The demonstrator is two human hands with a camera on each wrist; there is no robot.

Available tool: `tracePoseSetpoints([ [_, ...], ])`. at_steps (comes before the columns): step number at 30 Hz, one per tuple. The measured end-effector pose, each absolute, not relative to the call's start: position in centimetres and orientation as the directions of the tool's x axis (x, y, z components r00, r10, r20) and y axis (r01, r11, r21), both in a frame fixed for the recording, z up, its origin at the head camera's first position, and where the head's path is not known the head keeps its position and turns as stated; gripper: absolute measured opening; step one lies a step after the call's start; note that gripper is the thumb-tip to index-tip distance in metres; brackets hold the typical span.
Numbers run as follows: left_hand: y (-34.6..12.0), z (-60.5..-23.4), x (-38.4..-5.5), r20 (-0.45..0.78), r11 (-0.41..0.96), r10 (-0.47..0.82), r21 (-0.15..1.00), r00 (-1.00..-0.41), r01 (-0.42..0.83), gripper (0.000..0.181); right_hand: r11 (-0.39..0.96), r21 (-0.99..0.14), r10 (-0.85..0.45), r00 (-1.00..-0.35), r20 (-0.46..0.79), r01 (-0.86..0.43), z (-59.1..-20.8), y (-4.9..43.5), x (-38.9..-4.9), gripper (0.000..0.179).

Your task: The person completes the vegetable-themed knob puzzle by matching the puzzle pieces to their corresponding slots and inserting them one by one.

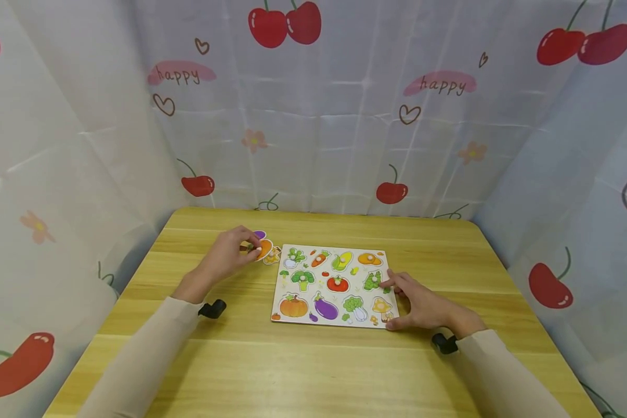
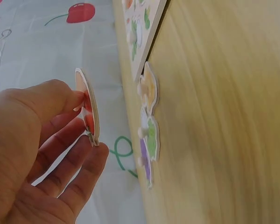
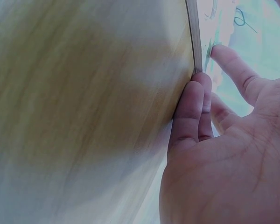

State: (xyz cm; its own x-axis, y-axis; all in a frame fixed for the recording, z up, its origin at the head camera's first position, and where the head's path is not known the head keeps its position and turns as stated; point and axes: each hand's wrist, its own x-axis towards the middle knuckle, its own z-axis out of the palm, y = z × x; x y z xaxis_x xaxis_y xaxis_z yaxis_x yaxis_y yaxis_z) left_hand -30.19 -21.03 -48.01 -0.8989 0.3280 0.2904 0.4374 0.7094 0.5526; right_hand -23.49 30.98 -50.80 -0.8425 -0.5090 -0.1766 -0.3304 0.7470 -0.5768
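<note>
My left hand (image 1: 222, 256) pinches an orange puzzle piece (image 1: 265, 249) with a green stem end, which looks like a pumpkin. The left wrist view shows this piece nearly edge-on, raised off the table. Under and beside it lie a yellow-orange mushroom piece (image 1: 273, 256), a green-and-white piece (image 2: 152, 137) and a purple piece (image 1: 259, 234), all with knobs. To the right is a wooden vegetable puzzle board (image 1: 356, 284). My right hand (image 1: 423, 305) touches its right edge, thumb by the near corner, index finger over the green pea picture. Fingertips (image 3: 192, 93) meet the board's edge in the right wrist view.
The board lies flat on a wood-grain table (image 1: 303, 371). White curtains (image 1: 313, 133) printed with cherries stand behind the table and along both sides. A black wrist camera (image 1: 212, 309) sits by the left cuff, another (image 1: 444, 343) by the right cuff.
</note>
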Motion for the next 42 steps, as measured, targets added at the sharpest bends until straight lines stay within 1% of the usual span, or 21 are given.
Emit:
tracePoseSetpoints([
  [7, -19.4, -48.3, -29.3, 0.317, 0.685, 0.395, 0.523, -0.862, 0.506, 0.007, 0.746, -0.575, -0.514, -0.839, -0.178, -0.335, -50.3, 31.0, -23.4, 0.098],
  [14, -17.9, -48.6, -28.5, 0.310, 0.678, 0.467, 0.476, -0.828, 0.560, 0.008, 0.744, -0.574, -0.521, -0.835, -0.179, -0.341, -49.9, 30.9, -23.4, 0.097],
  [21, -16.6, -49.3, -27.5, 0.254, 0.658, 0.517, 0.491, -0.817, 0.570, 0.008, 0.730, -0.588, -0.533, -0.829, -0.170, -0.349, -49.5, 30.7, -23.6, 0.097],
  [27, -15.7, -50.0, -26.5, 0.228, 0.638, 0.577, 0.474, -0.784, 0.607, 0.008, 0.732, -0.589, -0.531, -0.829, -0.179, -0.342, -49.7, 30.7, -23.7, 0.100],
  [34, -15.3, -50.6, -25.6, 0.172, 0.608, 0.616, 0.517, -0.769, 0.603, 0.008, 0.733, -0.586, -0.534, -0.826, -0.181, -0.345, -50.1, 30.7, -23.6, 0.098],
  [42, -14.8, -50.7, -24.7, 0.140, 0.588, 0.665, 0.507, -0.734, 0.630, 0.008, 0.735, -0.589, -0.525, -0.831, -0.181, -0.336, -50.4, 30.8, -23.4, 0.096],
])
